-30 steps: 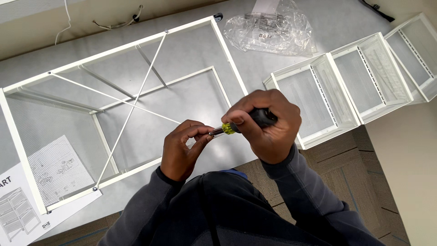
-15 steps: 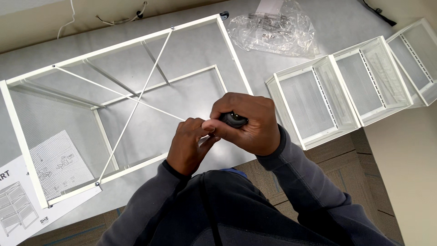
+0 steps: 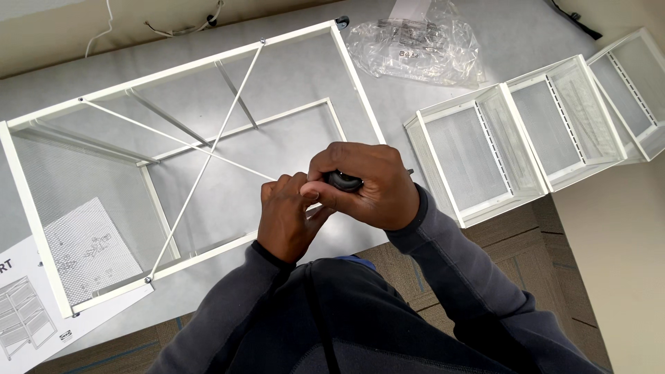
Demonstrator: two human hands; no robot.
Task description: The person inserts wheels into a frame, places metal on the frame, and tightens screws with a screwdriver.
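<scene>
My right hand (image 3: 370, 183) is wrapped around the black handle of a screwdriver (image 3: 344, 181), of which only a small dark part shows. My left hand (image 3: 287, 215) is pressed against the right one, its fingers pinched at the tool's front end; whatever they hold is hidden. Both hands hover over the near right corner of a white metal shelf frame (image 3: 357, 76) that lies flat on the grey floor sheet. Two thin white diagonal braces (image 3: 208, 149) cross inside the frame.
Three white mesh baskets (image 3: 533, 121) stand in a row to the right. A clear plastic bag of fittings (image 3: 419, 48) lies at the top. An instruction sheet (image 3: 28, 318) sits at the lower left. Wood-pattern floor shows at the bottom right.
The hands have drawn together and moved up over the frame's corner. The yellow-green bit seen a second ago is now covered by the fingers.
</scene>
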